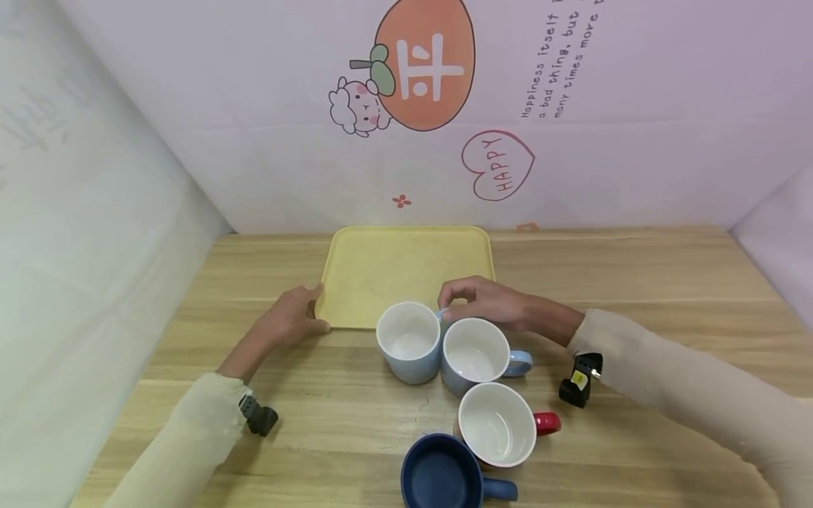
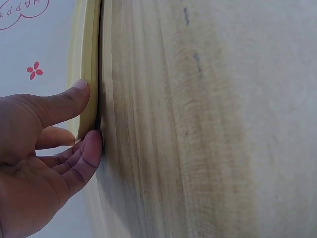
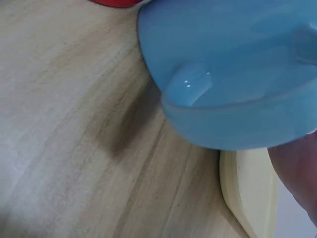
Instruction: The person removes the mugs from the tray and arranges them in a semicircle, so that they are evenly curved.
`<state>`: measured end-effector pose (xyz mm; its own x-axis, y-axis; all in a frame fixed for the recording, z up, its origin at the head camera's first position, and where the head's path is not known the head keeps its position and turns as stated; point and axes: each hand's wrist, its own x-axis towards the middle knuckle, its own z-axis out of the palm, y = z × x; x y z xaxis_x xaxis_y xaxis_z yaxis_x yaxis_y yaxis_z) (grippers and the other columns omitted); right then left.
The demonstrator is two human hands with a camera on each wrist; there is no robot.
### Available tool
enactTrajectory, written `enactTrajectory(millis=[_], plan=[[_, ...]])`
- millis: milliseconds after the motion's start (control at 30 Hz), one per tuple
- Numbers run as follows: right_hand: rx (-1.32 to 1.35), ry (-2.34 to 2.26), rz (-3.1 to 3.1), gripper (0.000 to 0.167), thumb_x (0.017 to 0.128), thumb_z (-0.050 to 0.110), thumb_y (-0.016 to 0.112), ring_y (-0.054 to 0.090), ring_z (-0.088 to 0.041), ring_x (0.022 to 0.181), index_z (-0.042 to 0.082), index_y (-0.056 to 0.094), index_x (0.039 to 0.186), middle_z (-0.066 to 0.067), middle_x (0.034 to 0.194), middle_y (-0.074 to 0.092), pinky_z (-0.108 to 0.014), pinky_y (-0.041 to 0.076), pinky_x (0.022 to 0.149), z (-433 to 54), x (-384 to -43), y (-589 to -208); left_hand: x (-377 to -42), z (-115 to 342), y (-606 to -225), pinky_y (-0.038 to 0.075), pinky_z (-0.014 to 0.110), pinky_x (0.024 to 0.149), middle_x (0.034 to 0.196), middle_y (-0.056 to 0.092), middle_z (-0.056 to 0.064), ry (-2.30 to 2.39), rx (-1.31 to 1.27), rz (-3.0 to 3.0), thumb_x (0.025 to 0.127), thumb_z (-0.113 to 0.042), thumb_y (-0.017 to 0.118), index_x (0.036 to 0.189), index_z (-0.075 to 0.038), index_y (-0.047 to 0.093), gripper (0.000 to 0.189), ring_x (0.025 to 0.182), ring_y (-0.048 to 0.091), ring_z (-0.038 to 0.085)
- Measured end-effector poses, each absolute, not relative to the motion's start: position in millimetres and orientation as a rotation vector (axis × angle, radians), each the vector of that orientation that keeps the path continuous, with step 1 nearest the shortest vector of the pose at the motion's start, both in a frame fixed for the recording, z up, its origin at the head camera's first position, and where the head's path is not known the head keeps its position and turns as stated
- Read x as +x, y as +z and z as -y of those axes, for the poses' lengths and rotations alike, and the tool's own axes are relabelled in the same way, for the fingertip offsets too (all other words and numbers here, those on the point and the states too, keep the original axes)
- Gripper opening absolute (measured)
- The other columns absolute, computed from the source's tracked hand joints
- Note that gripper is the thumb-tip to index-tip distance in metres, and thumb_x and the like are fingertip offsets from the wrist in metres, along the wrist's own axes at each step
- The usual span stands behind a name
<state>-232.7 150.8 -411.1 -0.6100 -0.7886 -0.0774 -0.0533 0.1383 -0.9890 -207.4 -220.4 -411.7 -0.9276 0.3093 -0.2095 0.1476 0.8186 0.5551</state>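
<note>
My left hand (image 1: 293, 317) holds the front left corner of a pale yellow tray (image 1: 406, 271). In the left wrist view the thumb of that hand (image 2: 29, 153) lies along the tray's edge (image 2: 88, 59), with fingers around the corner. My right hand (image 1: 484, 303) pinches the handle of a light blue mug (image 1: 411, 363) with a white inside, by the tray's front edge. A second light blue mug (image 1: 460, 377) stands against it, under my right hand. Its handle (image 3: 237, 126) fills much of the right wrist view and hides most of the hand (image 3: 299, 173).
Nearer to me stand a white-lined mug with a red handle (image 1: 547, 423) and a dark blue mug (image 1: 441, 476). All rest on a wooden table (image 1: 317, 437). A printed white cloth (image 1: 273, 120) hangs behind the tray, with more cloth at the sides.
</note>
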Motion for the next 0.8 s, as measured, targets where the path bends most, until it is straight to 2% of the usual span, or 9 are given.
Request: enactTrajectory(millis=[200, 333, 600, 800], plan=[[-0.768, -1.527, -1.801, 0.005, 0.094, 0.008, 0.066, 0.044, -0.031, 0.112, 0.003, 0.065, 0.096, -0.013, 0.100, 0.060, -0.045, 0.038, 0.092, -150, -233, -412, -208, 219, -413, 0.046, 0.035, 0.070, 0.101, 0.055, 0.020, 0.764, 0.337, -2.723, 0.085, -0.010, 0.079, 0.147, 0.016, 0.027, 0.085, 0.076, 0.051, 0.024], [-0.738, -1.514, -1.771, 0.003, 0.093, 0.005, 0.066, 0.046, -0.031, 0.110, 0.007, 0.068, 0.094, -0.013, 0.102, 0.060, -0.042, 0.042, 0.089, -149, -233, -410, -208, 219, -412, 0.046, 0.036, 0.071, 0.104, 0.054, 0.021, 0.750, 0.326, -2.722, 0.085, -0.010, 0.079, 0.147, 0.016, 0.027, 0.085, 0.077, 0.051, 0.024], [-0.605, -1.442, -1.824, 0.003, 0.092, 0.005, 0.070, 0.055, -0.025, 0.095, 0.004, 0.071, 0.094, -0.011, 0.103, 0.063, -0.034, 0.051, 0.074, -150, -234, -401, -206, 218, -413, 0.046, 0.036, 0.071, 0.106, 0.055, 0.022, 0.751, 0.320, -2.719, 0.086, -0.010, 0.078, 0.147, 0.017, 0.027, 0.085, 0.078, 0.050, 0.024], [-0.581, -1.348, -1.967, 0.009, 0.088, 0.009, 0.076, 0.059, -0.023, 0.090, 0.002, 0.074, 0.094, -0.010, 0.103, 0.066, -0.034, 0.052, 0.071, -152, -234, -394, -206, 218, -412, 0.045, 0.035, 0.070, 0.107, 0.055, 0.024, 0.754, 0.314, -2.727, 0.085, -0.010, 0.079, 0.147, 0.017, 0.027, 0.084, 0.076, 0.050, 0.024]])
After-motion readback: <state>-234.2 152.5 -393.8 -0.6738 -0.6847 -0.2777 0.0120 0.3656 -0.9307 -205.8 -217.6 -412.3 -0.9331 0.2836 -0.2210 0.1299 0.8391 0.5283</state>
